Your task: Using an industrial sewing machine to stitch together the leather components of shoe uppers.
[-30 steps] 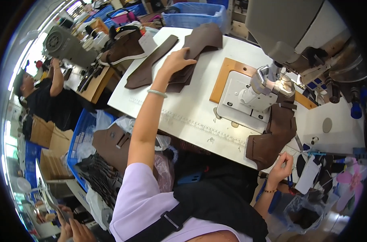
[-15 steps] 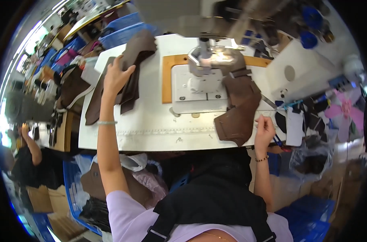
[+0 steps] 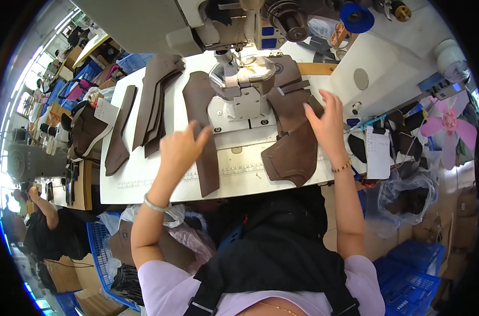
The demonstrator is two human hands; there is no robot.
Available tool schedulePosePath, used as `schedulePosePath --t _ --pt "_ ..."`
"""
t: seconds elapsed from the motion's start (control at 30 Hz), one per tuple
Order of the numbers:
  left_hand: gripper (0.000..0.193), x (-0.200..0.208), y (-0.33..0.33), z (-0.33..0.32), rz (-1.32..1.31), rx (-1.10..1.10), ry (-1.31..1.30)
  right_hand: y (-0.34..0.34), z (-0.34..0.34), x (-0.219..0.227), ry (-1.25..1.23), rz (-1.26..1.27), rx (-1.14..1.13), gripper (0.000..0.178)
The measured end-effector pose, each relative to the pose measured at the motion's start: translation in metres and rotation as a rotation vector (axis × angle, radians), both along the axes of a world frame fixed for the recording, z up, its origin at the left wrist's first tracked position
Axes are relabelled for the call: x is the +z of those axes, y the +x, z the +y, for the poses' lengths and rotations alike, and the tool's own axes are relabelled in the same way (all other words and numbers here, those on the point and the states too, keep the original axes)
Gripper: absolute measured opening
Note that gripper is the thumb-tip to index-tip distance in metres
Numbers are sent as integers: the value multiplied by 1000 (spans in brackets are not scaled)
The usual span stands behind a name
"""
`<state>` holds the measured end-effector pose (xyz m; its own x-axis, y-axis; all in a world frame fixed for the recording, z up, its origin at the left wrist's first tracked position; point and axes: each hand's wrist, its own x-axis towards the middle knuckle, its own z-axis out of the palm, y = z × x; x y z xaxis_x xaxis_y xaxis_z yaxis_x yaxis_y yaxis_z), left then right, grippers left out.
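Observation:
My left hand [image 3: 180,150] is at a long brown leather-like panel [image 3: 207,163] lying left of the sewing machine's bed. Its thumb and forefinger are apart, over the panel's left edge; its other fingers are partly hidden. My right hand [image 3: 329,126] is open, thumb spread from the fingers, at the right edge of a stitched brown piece [image 3: 295,155]. That piece stretches from beside the needle area towards the table's front edge. The sewing machine [image 3: 245,95] stands between the two, its lamp lit. Further left lie a stack of brown panels [image 3: 154,105] and a single strip [image 3: 121,137].
A ruler scale [image 3: 239,169] runs along the white table's front. To the right are a white paper [image 3: 377,152], a pink fan [image 3: 449,121] and a plastic bag [image 3: 408,195]. A blue basket [image 3: 98,247] stands below left. Another person's arm [image 3: 45,208] shows at far left.
My left hand has come from the stack towards me and right; a brown panel now lies beside the machine. My right hand has risen and opened beside the stitched piece. The view has shifted.

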<state>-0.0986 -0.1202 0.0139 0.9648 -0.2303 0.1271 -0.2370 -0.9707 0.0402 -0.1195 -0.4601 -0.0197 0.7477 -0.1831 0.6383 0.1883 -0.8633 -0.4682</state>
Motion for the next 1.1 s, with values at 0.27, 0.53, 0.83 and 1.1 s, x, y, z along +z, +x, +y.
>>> schedulePosePath --t 0.27,0.53,0.83,1.1 --pt "73 -4 131 35 130 -295 -250 98 42 -4 -248 267 -107 84" --pt "102 10 182 16 301 -540 7 113 18 11 253 -33 -8 76" --pt "85 29 181 10 300 -401 119 43 -8 106 839 -277 133 35" --pt "22 81 119 55 662 -400 -631 -29 -9 114 1235 -197 391 28"
